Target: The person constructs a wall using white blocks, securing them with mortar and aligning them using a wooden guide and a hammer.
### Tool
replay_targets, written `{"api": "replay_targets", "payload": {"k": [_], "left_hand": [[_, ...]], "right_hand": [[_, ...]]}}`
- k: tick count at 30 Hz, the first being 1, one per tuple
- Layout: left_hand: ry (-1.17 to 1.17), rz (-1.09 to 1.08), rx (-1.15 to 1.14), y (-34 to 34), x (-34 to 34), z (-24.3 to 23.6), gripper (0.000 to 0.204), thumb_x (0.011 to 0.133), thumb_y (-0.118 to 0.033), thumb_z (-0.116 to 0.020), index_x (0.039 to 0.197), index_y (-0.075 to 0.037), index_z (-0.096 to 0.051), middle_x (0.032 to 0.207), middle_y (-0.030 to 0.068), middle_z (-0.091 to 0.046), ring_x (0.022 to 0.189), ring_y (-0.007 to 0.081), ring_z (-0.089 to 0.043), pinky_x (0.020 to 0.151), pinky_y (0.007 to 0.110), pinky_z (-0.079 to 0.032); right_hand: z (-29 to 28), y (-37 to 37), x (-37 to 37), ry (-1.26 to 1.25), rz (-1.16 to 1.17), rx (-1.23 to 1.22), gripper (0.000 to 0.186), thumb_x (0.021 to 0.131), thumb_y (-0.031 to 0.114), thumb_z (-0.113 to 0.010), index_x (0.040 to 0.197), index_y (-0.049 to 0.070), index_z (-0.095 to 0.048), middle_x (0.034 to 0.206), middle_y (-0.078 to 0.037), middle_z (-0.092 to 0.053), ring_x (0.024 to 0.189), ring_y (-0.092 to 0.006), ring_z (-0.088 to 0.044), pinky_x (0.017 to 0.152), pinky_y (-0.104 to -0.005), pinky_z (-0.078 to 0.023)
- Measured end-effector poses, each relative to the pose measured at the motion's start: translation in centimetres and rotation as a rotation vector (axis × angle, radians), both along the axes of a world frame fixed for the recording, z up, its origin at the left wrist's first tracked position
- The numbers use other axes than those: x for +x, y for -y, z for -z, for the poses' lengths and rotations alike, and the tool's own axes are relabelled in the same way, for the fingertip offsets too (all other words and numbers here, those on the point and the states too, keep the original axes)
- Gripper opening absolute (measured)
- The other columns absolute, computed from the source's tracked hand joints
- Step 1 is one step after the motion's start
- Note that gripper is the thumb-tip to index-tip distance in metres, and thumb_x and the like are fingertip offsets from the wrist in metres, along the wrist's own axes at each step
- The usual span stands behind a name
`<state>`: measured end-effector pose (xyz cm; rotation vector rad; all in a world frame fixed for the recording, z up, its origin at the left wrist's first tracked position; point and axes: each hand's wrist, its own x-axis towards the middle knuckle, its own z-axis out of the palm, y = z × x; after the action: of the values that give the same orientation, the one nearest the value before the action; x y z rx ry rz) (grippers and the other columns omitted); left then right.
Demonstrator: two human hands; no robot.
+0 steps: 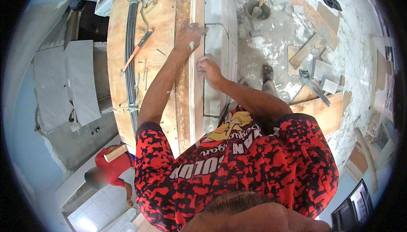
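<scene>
We couldn't tell if our left hand (188,38) gripped or just draped over the pale wood strip (197,105) running beneath, but our right hand (210,72) clasped its edge, probably for steadiness, hammer (137,51) lying off left.

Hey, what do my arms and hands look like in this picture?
Both your left hand and right hand are gloveless, and your forearms are bare. A pale smear marks the back of the left one. Your short sleeves have a blotchy red-and-black pattern with dark cuffs.
</scene>
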<state>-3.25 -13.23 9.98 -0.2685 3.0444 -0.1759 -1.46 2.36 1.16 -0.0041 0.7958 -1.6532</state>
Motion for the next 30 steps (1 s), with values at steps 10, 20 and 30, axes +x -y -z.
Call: {"api": "replay_targets", "payload": {"k": [10,20,30], "left_hand": [[-0.122,0.010,0.055,0.6,0.6,0.9,0.024,0.088,-0.009,-0.046,0.104,-0.013,-0.063,0.109,0.0126,-0.068,0.115,0.0226,-0.059,0.102,0.046,-0.032],[-0.028,-0.095,0.129,0.6,1.0,1.5,0.031,0.089,-0.011,-0.050,0.119,-0.009,-0.057,0.112,0.0129,-0.065,0.113,0.0242,-0.059,0.107,0.043,-0.030],[-0.508,-0.340,0.621,-0.3,1.8,7.3,0.038,0.091,-0.016,-0.053,0.127,-0.005,-0.051,0.122,0.0144,-0.059,0.120,0.0249,-0.052,0.109,0.043,-0.029]], "right_hand": [[-0.4,0.0,-0.3,0.033,0.005,0.043,0.019,0.085,0.014,-0.054,0.103,0.011,-0.050,0.091,-0.002,-0.053,0.085,-0.0137,-0.051,0.077,-0.0303,-0.041],[-7.8,4.0,-8.2,-0.972,0.456,-0.157,0.018,0.090,0.014,-0.056,0.101,0.000,-0.060,0.086,-0.007,-0.062,0.081,-0.0127,-0.060,0.077,-0.0287,-0.049],[-7.6,25.3,-2.7,-2.346,-0.521,-0.525,0.037,0.087,0.009,-0.048,0.122,0.011,-0.059,0.129,-0.013,-0.056,0.120,-0.0276,-0.052,0.105,-0.0414,-0.039]]}}
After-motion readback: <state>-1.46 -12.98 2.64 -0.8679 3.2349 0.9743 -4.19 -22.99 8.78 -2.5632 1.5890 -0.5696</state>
